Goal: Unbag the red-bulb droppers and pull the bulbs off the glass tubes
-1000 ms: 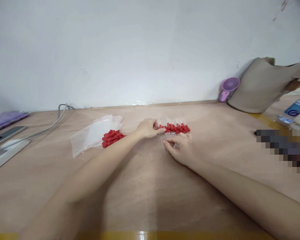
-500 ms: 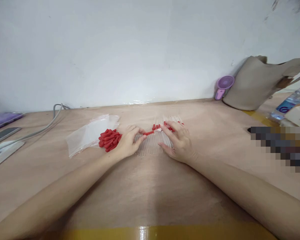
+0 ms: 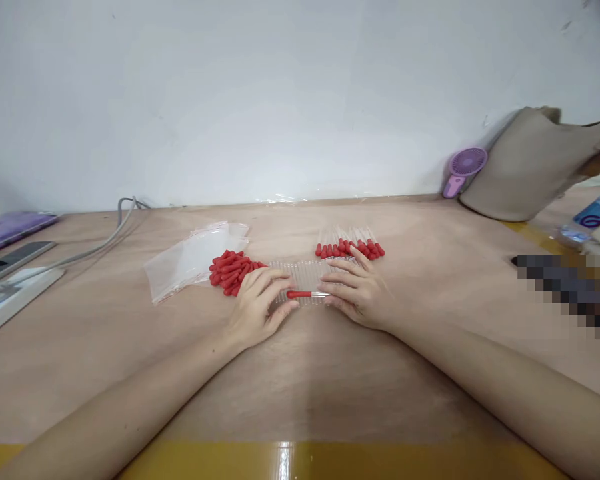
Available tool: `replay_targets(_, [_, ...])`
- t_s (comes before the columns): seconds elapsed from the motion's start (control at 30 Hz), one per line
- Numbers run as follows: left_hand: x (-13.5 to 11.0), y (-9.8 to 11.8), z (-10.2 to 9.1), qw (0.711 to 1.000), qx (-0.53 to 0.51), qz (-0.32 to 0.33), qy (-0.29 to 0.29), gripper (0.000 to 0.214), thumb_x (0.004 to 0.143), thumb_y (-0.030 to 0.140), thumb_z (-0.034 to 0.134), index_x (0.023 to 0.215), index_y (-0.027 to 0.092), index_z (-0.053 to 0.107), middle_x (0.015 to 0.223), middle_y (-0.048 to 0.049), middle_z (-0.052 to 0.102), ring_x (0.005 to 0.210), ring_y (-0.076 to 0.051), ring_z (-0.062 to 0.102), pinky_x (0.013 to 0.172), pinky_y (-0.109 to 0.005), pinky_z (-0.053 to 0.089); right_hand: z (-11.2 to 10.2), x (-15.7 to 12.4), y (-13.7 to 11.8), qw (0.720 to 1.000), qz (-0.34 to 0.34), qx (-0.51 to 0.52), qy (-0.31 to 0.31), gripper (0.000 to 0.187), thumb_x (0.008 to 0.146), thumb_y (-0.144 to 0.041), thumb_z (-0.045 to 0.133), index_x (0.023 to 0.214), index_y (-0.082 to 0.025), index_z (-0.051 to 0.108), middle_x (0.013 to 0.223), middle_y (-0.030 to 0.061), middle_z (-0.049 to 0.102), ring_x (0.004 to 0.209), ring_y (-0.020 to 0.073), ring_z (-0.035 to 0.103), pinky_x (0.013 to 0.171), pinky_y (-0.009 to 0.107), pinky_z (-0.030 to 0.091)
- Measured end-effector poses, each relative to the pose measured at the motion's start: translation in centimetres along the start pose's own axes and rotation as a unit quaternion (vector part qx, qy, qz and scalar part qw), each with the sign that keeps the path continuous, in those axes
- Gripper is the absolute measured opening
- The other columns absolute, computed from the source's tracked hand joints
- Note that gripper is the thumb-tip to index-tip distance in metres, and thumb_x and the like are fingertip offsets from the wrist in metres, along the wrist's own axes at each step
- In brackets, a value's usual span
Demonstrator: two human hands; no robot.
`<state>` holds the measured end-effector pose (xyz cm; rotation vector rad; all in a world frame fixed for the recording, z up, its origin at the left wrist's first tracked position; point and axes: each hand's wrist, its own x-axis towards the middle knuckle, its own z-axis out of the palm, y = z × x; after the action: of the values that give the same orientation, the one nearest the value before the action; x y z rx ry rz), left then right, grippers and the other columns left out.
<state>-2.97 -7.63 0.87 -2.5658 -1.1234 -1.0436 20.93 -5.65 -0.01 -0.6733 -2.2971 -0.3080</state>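
Observation:
A dropper with a red rubber bulb (image 3: 299, 294) and a clear tube lies level between my hands. My right hand (image 3: 357, 293) has its fingers and thumb around the tube end. At the bulb end, my left hand (image 3: 260, 303) is curved with thumb and fingers apart, the bulb's tip between them without a visible pinch. Beneath both hands spreads a row of clear thin tubes (image 3: 307, 272). Loose red bulbs (image 3: 229, 269) are heaped beside my left hand. Beyond my right hand lie several tubes fitted with red bulbs (image 3: 347, 248).
Clear zip bags (image 3: 180, 265) lie behind the loose bulbs. To the left are a cable (image 3: 103, 241), a white power strip (image 3: 20, 297), a phone-like grey device (image 3: 17, 260) and a purple item (image 3: 17, 229). A purple fan (image 3: 465, 167), grey bag (image 3: 517, 173) and bottle (image 3: 593, 217) stand right.
Both hands have come nearer to me with the dropper, off the far edge of the tube row. The fitted tubes behind are now more uncovered. The view has shifted slightly left.

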Motion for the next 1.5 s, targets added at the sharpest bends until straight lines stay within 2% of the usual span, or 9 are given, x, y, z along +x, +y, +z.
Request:
replay_targets(0.1, [0.5, 0.6, 0.1, 0.999, 0.009, 0.044, -0.03, 0.039, 0.079, 0.04, 0.058, 0.114, 0.022, 0.056, 0.12, -0.0083, 0.056, 0.112, -0.024, 0.048, 0.092, -0.04, 0.038, 0.3, 0.2, -0.2, 1.0, 0.002, 0.016, 0.002, 0.019, 0.085, -0.03, 0.052, 0.098, -0.025, 0.065, 0.095, 0.0001, 0.069, 0.11, 0.0191, 0.052, 0.107, 0.051, 0.017])
replay_targets(0.27, [1.0, 1.2, 0.8, 0.995, 0.024, 0.089, -0.027, 0.015, 0.084, 0.028, 0.053, 0.092, 0.022, 0.065, 0.111, -0.0041, 0.063, 0.109, -0.021, 0.053, 0.092, -0.039, 0.04, 0.1, 0.6, -1.1, 1.0, 0.005, 0.027, -0.008, 0.019, 0.087, -0.03, 0.05, 0.096, -0.023, 0.065, 0.092, -0.0002, 0.07, 0.106, 0.0185, 0.055, 0.108, 0.051, 0.016])
replay_targets(0.43, [1.0, 1.3, 0.8, 0.989, 0.046, 0.142, 0.011, 0.011, 0.083, 0.023, 0.056, 0.089, 0.018, 0.063, 0.104, -0.0033, 0.067, 0.106, -0.019, 0.057, 0.095, -0.039, 0.04, 0.3, 0.7, -1.6, 1.0, 0.006, 0.021, -0.015, 0.02, 0.086, -0.032, 0.05, 0.097, -0.022, 0.064, 0.096, 0.001, 0.069, 0.105, 0.0194, 0.056, 0.108, 0.052, 0.016])
replay_targets(0.57, [1.1, 1.4, 0.8, 0.988, 0.049, 0.148, 0.016, 0.011, 0.083, 0.023, 0.056, 0.09, 0.017, 0.063, 0.102, -0.0033, 0.068, 0.105, -0.02, 0.058, 0.097, -0.04, 0.039, 0.7, 0.5, -1.4, 0.999, -0.01, 0.037, 0.007, 0.016, 0.086, -0.024, 0.05, 0.093, -0.02, 0.064, 0.092, 0.0007, 0.07, 0.101, 0.0181, 0.059, 0.107, 0.051, 0.021])
replay_targets(0.77, [1.1, 1.5, 0.7, 0.987, 0.033, 0.154, 0.0, 0.011, 0.083, 0.021, 0.054, 0.09, 0.017, 0.062, 0.1, -0.0037, 0.068, 0.102, -0.019, 0.06, 0.098, -0.042, 0.037, 1.0, 0.1, -1.2, 0.994, -0.057, 0.088, 0.02, 0.014, 0.086, -0.021, 0.05, 0.087, -0.016, 0.062, 0.088, 0.0048, 0.069, 0.091, 0.0146, 0.062, 0.093, 0.033, 0.046])
replay_targets(1.03, [0.8, 1.3, 0.2, 0.987, 0.018, 0.155, -0.024, 0.011, 0.083, 0.018, 0.052, 0.09, 0.016, 0.061, 0.1, -0.004, 0.069, 0.105, -0.02, 0.058, 0.101, -0.045, 0.033, 0.6, 0.0, -1.3, 0.994, -0.088, 0.06, 0.033, 0.011, 0.084, -0.017, 0.053, 0.09, -0.012, 0.061, 0.089, 0.0069, 0.069, 0.097, 0.0165, 0.061, 0.096, 0.033, 0.046])
replay_targets(1.3, [0.4, 0.9, 0.1, 0.986, 0.022, 0.165, -0.003, 0.011, 0.083, 0.017, 0.053, 0.091, 0.016, 0.061, 0.099, -0.0042, 0.069, 0.102, -0.019, 0.06, 0.097, -0.042, 0.038, 0.5, -0.6, -0.8, 0.99, -0.117, 0.042, 0.062, 0.017, 0.081, -0.014, 0.056, 0.097, -0.01, 0.06, 0.096, 0.0098, 0.068, 0.102, 0.0187, 0.058, 0.096, 0.036, 0.045])
replay_targets(1.4, [-0.1, -0.5, -0.5, 0.991, 0.048, 0.124, 0.024, 0.01, 0.083, 0.017, 0.053, 0.089, 0.017, 0.061, 0.098, -0.0037, 0.069, 0.1, -0.019, 0.06, 0.093, -0.04, 0.041, 0.0, -0.7, 0.2, 0.993, -0.073, 0.044, 0.082, 0.017, 0.083, -0.013, 0.053, 0.097, -0.012, 0.061, 0.095, 0.0085, 0.067, 0.099, 0.0174, 0.058, 0.09, 0.034, 0.047])
replay_targets(1.5, [-0.1, -2.2, -1.5, 0.994, 0.097, 0.03, 0.046, 0.012, 0.083, 0.025, 0.054, 0.085, 0.019, 0.064, 0.092, -0.005, 0.067, 0.087, -0.019, 0.06, 0.075, -0.035, 0.047, -0.3, -0.4, 1.1, 0.993, 0.043, -0.008, 0.105, 0.014, 0.083, -0.022, 0.054, 0.092, -0.017, 0.065, 0.075, 0.0034, 0.066, 0.075, 0.0149, 0.058, 0.072, 0.032, 0.044])
